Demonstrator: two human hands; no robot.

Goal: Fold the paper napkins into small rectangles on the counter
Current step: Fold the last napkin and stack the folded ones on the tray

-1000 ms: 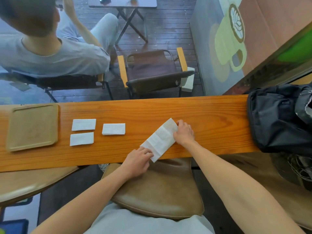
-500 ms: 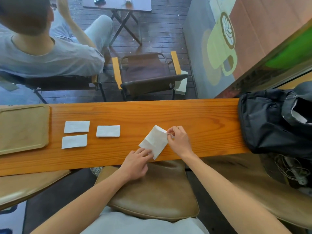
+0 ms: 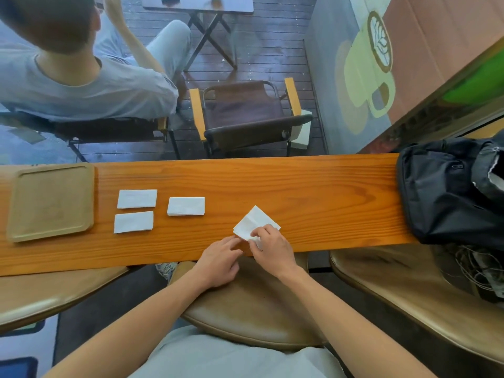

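napkin [image 3: 255, 221] near counter [image 3: 313, 197] edge, both hands

My right hand [image 3: 270, 248] covered the near corner of the napkin [image 3: 253, 221], so its fold there could not be seen, nor whether my left hand [image 3: 218, 259] touched the paper. At 3 o'clock the black bag [image 3: 441, 192] ran off the frame's edge. At 9 o'clock the tray [image 3: 51, 170] lost its left rim likewise.
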